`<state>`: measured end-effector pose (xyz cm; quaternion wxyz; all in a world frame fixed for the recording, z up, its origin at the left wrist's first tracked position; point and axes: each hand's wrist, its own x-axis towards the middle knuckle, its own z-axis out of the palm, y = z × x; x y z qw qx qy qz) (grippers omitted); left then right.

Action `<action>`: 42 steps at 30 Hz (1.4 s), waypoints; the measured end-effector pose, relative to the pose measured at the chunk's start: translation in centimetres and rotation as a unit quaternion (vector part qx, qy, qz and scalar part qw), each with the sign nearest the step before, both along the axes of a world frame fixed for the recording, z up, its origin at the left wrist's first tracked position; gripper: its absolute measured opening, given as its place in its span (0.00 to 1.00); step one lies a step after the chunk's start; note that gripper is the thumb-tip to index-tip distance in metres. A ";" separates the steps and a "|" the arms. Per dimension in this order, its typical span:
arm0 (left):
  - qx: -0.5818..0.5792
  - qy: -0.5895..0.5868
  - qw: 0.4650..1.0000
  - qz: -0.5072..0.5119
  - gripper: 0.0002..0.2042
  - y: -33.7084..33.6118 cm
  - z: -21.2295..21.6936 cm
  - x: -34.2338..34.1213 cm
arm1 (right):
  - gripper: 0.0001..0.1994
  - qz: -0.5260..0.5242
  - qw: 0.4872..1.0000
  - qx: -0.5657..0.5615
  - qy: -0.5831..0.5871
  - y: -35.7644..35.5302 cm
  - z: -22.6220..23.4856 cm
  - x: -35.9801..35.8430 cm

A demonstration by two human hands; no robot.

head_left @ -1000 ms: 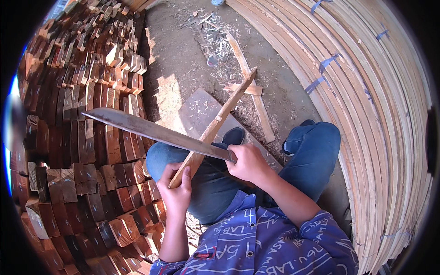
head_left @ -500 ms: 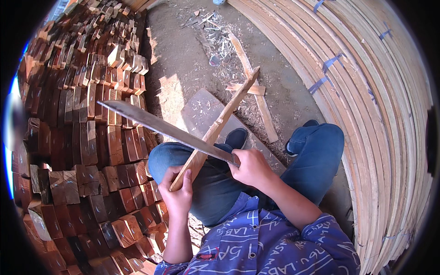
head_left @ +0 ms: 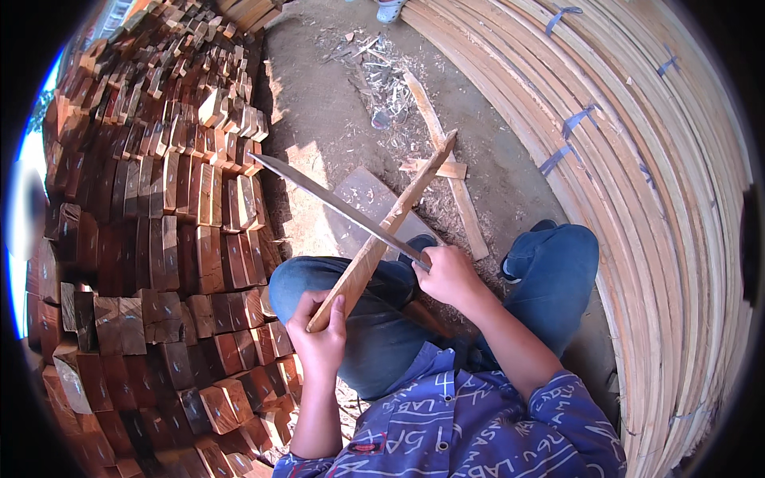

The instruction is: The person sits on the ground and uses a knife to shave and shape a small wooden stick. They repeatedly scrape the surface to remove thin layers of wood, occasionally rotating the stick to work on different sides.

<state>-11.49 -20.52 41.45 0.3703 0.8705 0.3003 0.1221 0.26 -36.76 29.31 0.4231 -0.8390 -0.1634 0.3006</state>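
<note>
My left hand (head_left: 319, 323) is closed round the near end of a long, narrow wooden strip (head_left: 365, 267), which slants up and away to the right. In my right hand (head_left: 450, 275) is a machete (head_left: 335, 201) with a long, straight grey blade. The blade crosses over the strip near its middle and points to the far left. Its handle is mostly hidden by my fingers. Whether the edge touches the wood I cannot tell. A flat board (head_left: 362, 195) lies on the ground beyond my knees.
Stacked wood blocks (head_left: 167, 247) rise along the left. Long bundled planks (head_left: 637, 199), tied with blue strips, curve along the right. Two crossed wooden slats (head_left: 466, 211) and a heap of shavings (head_left: 386, 80) lie ahead on the ground. Someone's clog (head_left: 390, 9) shows at the far edge.
The machete has slid along the strip away from my left hand, and its tip has swung to the right. My view has shifted slightly, bringing more of the far clog into sight.
</note>
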 end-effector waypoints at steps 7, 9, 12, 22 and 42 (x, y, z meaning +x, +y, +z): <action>0.007 0.026 0.999 -0.028 0.04 -1.1 0.7 0.0 | 0.09 -0.050 0.998 -0.003 -0.022 0.3 -5.0 -0.2; -0.001 0.011 1.000 -0.008 0.05 -0.6 0.0 -0.4 | 0.09 -0.034 0.999 -0.038 -0.007 0.5 -5.2 1.1; -0.022 0.011 1.000 0.019 0.07 -0.2 -0.7 -1.1 | 0.09 -0.010 0.999 -0.035 -0.013 0.6 -4.3 -0.3; -0.016 0.010 1.000 0.005 0.05 -0.1 -0.1 -0.5 | 0.08 0.003 1.000 0.019 -0.023 0.7 -0.9 -0.7; -0.019 0.010 0.999 0.027 0.07 0.2 -1.1 -1.7 | 0.09 -0.011 0.998 -0.067 0.003 0.3 -7.3 0.1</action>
